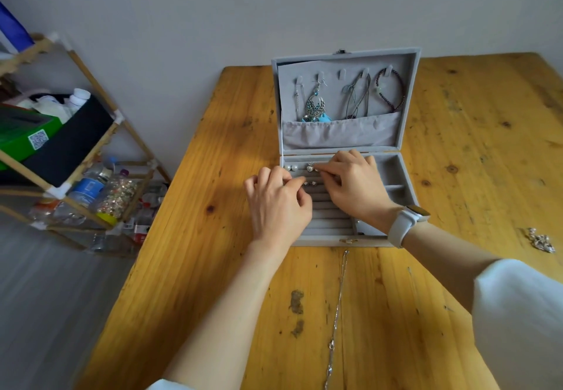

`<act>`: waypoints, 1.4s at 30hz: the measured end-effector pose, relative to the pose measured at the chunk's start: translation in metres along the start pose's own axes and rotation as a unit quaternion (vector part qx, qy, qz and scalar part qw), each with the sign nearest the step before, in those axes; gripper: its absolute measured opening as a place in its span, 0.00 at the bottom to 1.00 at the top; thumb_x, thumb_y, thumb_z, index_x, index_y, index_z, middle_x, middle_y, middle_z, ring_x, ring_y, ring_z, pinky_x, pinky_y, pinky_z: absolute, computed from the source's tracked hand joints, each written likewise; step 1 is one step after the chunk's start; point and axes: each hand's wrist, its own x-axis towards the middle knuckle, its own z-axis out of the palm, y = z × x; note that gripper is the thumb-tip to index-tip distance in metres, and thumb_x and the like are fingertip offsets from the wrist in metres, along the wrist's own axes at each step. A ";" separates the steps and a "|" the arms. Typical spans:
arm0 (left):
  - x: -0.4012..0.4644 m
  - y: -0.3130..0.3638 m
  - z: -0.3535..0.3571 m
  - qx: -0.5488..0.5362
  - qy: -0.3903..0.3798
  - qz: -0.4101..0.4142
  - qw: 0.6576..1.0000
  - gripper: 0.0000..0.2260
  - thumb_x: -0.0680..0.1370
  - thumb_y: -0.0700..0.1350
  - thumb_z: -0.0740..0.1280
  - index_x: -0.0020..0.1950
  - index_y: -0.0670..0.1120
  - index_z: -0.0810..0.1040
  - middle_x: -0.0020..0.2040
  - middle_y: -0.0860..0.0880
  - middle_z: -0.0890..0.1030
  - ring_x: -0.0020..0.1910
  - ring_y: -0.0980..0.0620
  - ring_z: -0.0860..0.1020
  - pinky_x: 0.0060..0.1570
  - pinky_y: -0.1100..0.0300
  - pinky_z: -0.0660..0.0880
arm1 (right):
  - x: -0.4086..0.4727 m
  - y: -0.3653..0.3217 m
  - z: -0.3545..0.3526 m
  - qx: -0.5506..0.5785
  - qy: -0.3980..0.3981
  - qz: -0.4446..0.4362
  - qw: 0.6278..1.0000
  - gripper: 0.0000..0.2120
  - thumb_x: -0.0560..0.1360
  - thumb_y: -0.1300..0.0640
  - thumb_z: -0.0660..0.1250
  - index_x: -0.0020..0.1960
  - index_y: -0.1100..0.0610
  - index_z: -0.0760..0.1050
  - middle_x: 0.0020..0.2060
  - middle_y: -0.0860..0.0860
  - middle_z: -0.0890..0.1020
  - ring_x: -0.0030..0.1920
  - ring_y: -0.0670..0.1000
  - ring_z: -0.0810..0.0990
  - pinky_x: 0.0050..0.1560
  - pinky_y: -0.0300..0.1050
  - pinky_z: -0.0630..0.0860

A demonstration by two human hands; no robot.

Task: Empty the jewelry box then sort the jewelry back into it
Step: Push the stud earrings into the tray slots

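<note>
While both arms reach in from the near edge: two hands are busy over the ring rolls of the open box.
Silver chain (337,313): lies stretched out on the wooden table (198,268), nearest the camera, its far end just short of the box's front wall.
Silver cluster (541,241): a small heap of jewelry, well apart at the right of the table.
Left hand (278,204): fingers curled, fingertips pressed to the rolls beside a small dark earring (311,183); whether it pinches anything, cannot tell.
Right hand (353,184): white watch (406,222) on the wrist, fingertips pinching a silver heart earring (310,166) at the top roll.
Pearl studs (290,167): a pair, seated in the far-left end of the rolls.
Jewelry box (409,188): grey, mid-table, lid upright.
Lid hooks: a blue peacock pendant (315,109), thin cords (357,97), a dark beaded bracelet (393,89).
Shelf rack (76,158): off to the left, holding bottles.
</note>
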 end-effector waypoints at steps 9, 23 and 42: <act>0.000 0.000 0.000 -0.006 -0.021 0.040 0.999 0.14 0.68 0.47 0.58 0.43 0.52 0.84 0.39 0.50 0.75 0.42 0.48 0.71 0.46 0.54 0.59 | 0.024 0.014 -0.010 -0.225 -0.055 -0.229 0.946 0.19 0.61 0.63 0.68 0.51 0.52 0.81 0.42 0.54 0.81 0.38 0.57 0.77 0.36 0.44 0.71; 0.000 -0.001 0.003 -0.011 -0.009 0.031 0.999 0.12 0.68 0.46 0.61 0.43 0.51 0.84 0.38 0.50 0.75 0.43 0.48 0.71 0.46 0.54 0.59 | 0.034 0.015 -0.004 -0.163 -0.105 -0.195 0.961 0.07 0.71 0.64 0.67 0.48 0.62 0.79 0.45 0.59 0.79 0.46 0.61 0.75 0.41 0.52 0.71; 0.016 0.005 0.002 0.004 0.024 0.070 0.997 0.10 0.71 0.43 0.63 0.46 0.48 0.83 0.38 0.50 0.78 0.39 0.46 0.75 0.40 0.56 0.58 | 0.027 0.025 -0.017 -0.047 -0.088 -0.127 0.987 0.09 0.71 0.67 0.64 0.51 0.66 0.75 0.46 0.64 0.78 0.50 0.64 0.74 0.49 0.59 0.74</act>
